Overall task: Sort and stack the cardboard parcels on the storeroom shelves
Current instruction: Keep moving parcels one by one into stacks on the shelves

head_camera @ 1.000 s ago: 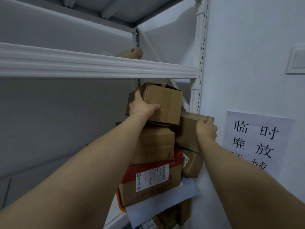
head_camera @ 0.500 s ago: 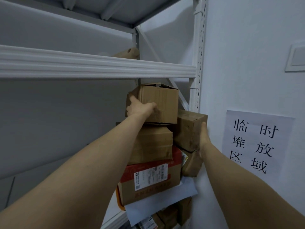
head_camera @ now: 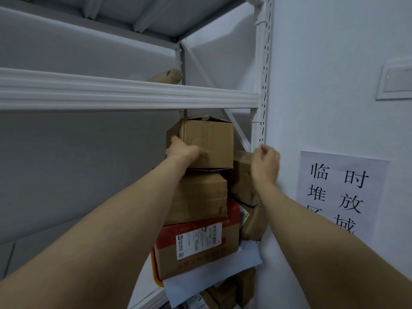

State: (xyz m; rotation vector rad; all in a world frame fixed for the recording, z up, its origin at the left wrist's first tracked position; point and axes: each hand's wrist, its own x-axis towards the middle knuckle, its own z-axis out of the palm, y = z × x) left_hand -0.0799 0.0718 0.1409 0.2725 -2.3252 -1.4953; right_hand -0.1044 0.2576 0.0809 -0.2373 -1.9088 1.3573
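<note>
Releasing the side parcel [head_camera: 242, 179], the right hand [head_camera: 265, 162] now hovers curled and empty while the left hand [head_camera: 185, 151] grips the top parcel [head_camera: 209, 139], so that side seems settled.

White wall [head_camera: 334, 63], right side of view. Paper notice [head_camera: 341, 192] bearing black printed characters, fixed flat on it. Pale rectangular wall plate [head_camera: 394, 79] mounted above the notice, partly out of view.

Head-worn camera faces forward and upward, near the shelf [head_camera: 133, 94].
</note>
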